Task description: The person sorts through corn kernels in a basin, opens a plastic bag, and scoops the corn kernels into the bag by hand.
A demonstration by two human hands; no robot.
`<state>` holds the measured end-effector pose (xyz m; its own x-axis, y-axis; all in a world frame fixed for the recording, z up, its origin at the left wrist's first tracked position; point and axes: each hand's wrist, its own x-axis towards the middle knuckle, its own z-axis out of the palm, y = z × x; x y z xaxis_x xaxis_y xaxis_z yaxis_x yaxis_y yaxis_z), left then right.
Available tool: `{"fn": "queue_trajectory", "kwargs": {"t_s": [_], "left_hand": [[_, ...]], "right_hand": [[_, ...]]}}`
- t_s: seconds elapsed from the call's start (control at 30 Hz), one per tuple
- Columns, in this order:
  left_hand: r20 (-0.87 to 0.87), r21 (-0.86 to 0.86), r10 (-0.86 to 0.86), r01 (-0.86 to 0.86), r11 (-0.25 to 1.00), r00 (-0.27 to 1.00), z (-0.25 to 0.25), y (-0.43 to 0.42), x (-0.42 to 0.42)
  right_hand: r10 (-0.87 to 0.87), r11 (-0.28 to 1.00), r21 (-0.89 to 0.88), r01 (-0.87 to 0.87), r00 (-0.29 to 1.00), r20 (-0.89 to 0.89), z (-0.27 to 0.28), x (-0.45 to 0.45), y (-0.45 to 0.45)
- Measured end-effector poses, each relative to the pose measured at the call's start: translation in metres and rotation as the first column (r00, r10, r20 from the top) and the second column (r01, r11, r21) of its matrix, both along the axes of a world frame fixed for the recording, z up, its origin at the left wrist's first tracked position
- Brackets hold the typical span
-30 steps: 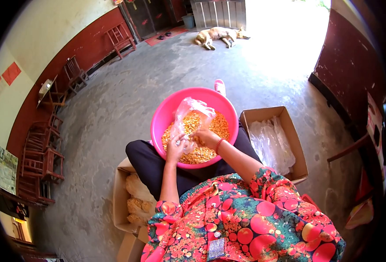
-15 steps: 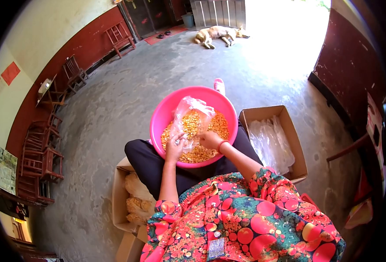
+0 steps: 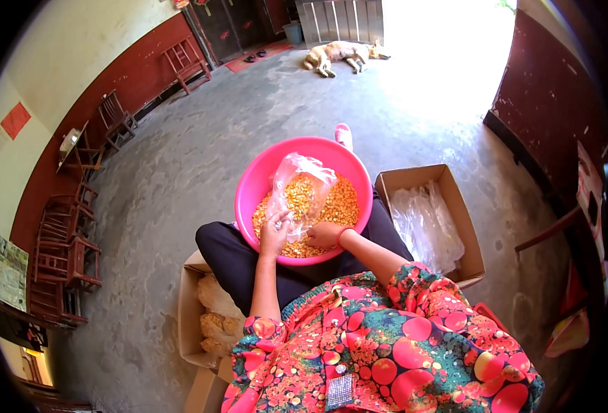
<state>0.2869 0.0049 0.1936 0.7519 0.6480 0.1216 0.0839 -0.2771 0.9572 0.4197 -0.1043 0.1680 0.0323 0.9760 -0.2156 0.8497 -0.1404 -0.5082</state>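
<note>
L hand [image 3: 274, 233] grips clear bag [image 3: 300, 193] — R hand [image 3: 326, 235] at yellow kernels [image 3: 342, 201] (can't tell grip).

Plastic bag [image 3: 318, 184]: clear, thin, crumpled, with pale shine along its folds; lies slanted inside the basin on the corn, its upper end toward the far wall; kernels show through the film, though whether all are inside it cannot be told.
Corn [image 3: 345, 201]: loose yellow-orange kernels, spread over the basin's bottom around the bag.
Basin [image 3: 351, 164]: round, bright pink, smooth-sided, upright, wide mouth upward.
</note>
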Motion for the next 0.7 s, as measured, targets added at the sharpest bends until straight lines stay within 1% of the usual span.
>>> {"fn": "queue_trajectory", "kwargs": {"t_s": [0.03,0.1,0.13,0.2,0.23,0.27,0.3,0.33,0.37,0.4,0.53,0.63,0.7], "left_hand": [[0.002,0.000,-0.001,0.001,1.000,1.000,0.000,0.000,0.000],[0.004,0.000,-0.002,0.002,1.000,1.000,0.000,0.000,0.001],[0.005,0.008,0.000,0.000,1.000,1.000,-0.002,0.001,0.001],[0.006,0.016,0.002,-0.002,1.000,1.000,-0.005,0.003,0.001],[0.012,0.018,-0.002,0.001,1.000,1.000,-0.006,0.003,0.001],[0.018,0.019,-0.005,0.005,1.000,1.000,-0.007,0.004,0.001],[0.019,0.019,-0.006,0.006,1.000,1.000,-0.008,0.004,0.002],[0.056,0.023,0.001,-0.002,1.000,0.998,-0.009,0.003,0.002],[0.093,0.026,0.008,-0.011,1.000,0.996,-0.009,0.003,0.002],[0.093,0.027,0.008,-0.011,1.000,0.996,-0.009,0.004,0.002],[0.058,0.052,0.011,-0.014,0.999,0.998,-0.007,0.003,0.002],[0.045,0.037,0.017,-0.018,0.999,0.999,-0.006,0.002,0.002],[0.043,0.015,0.016,-0.016,1.000,0.999,-0.006,0.002,0.002]], "right_hand": [[0.000,1.000,0.001,0.000,1.000,0.000,-0.002,0.002,0.000],[-0.054,0.995,0.074,0.062,0.993,-0.107,-0.006,0.006,0.001],[-0.055,0.995,0.074,0.063,0.993,-0.107,0.000,0.006,-0.001],[-0.149,0.986,0.015,0.165,0.923,-0.355,0.012,0.007,-0.005],[-0.150,0.986,0.016,0.166,0.923,-0.354,0.011,0.008,-0.005],[-0.239,0.970,-0.106,0.219,0.776,-0.583,0.011,0.009,-0.006],[-0.330,0.943,-0.236,0.235,0.567,-0.755,0.010,0.010,-0.007],[-0.329,0.943,-0.235,0.235,0.567,-0.755,0.017,0.009,-0.009],[-0.346,0.935,-0.223,0.277,0.562,-0.751,0.025,0.006,-0.012],[-0.361,0.924,-0.210,0.318,0.557,-0.748,0.031,0.005,-0.014],[-0.350,0.933,-0.209,0.294,0.596,-0.723,0.027,0.005,-0.014],[-0.314,0.945,-0.192,0.264,0.577,-0.754,0.032,0.003,-0.014],[-0.353,0.926,-0.219,0.307,0.502,-0.789,0.026,0.006,-0.013]]}}
